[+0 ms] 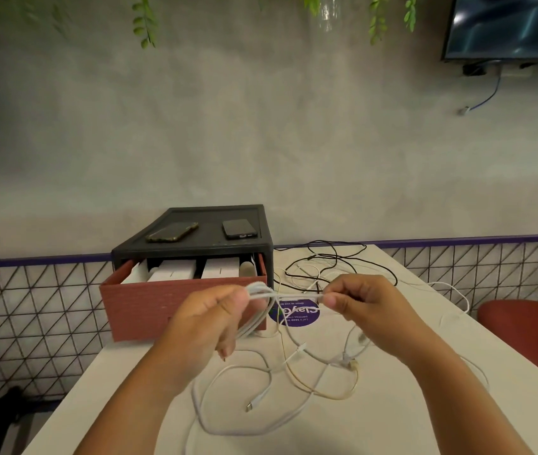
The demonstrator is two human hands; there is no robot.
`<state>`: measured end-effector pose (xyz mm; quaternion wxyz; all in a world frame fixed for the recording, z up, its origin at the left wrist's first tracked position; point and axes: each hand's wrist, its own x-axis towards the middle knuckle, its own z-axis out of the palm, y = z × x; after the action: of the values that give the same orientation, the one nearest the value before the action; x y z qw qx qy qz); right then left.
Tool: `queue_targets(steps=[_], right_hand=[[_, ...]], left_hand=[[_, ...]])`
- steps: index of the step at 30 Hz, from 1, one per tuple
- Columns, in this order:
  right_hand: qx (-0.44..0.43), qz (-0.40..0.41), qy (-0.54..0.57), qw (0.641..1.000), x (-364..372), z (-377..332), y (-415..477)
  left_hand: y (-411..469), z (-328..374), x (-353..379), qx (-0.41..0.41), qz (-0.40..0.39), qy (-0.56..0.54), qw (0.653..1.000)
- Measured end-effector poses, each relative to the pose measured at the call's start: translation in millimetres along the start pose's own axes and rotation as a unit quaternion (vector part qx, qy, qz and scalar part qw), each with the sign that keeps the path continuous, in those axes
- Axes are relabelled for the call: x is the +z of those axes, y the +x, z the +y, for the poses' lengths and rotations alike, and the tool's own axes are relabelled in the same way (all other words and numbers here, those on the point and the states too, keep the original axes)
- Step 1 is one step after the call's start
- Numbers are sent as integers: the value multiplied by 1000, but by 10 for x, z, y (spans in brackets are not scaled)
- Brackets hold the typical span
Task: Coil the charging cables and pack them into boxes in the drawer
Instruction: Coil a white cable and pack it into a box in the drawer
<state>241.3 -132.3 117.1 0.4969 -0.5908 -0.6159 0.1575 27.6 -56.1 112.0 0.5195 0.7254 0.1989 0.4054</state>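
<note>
- Both hands are raised over the white table (392, 428). The left hand (202, 323) grips a bundle of white cable loops (257, 291), and the right hand (363, 307) pinches the strand's end, taut between them.
- The red drawer (175, 307) stands pulled out just behind the hands, with white boxes (175, 269) inside.
- Loose cables (250, 404) sprawl below the hands, reaching the table's right edge.

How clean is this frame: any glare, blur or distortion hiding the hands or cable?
Head view: light dim and even, shadows on the table faint; glare streaks only the TV; plants at the top edge smear; wide-angle bend bows the wall stripe; left hand and right hand, gripping the cable, read clearly, slightly soft.
</note>
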Motion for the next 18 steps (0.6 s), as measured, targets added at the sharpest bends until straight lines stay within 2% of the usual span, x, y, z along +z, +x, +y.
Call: queue_targets(steps=[4,8,11,14,16,18], right_hand=[[-12,46,-47,998,45,104,-8],[-14,85,-75,993,102,163,-1],[-39,120,-136,983,131,174,3],[-19,135,-167,976,159,195,-2],[11,146,-132,980,181,198,-13],[49,155,-36,986,192,153,-40]], left_hand=[[-11,-11,-2,-30,11,-222,975],[-10,-1,34,-52,12,-342,938],[5,3,49,-62,21,-395,916],[2,16,80,-58,30,-420,905],[2,17,113,-52,38,-433,899],[6,11,144,-54,48,-438,896]])
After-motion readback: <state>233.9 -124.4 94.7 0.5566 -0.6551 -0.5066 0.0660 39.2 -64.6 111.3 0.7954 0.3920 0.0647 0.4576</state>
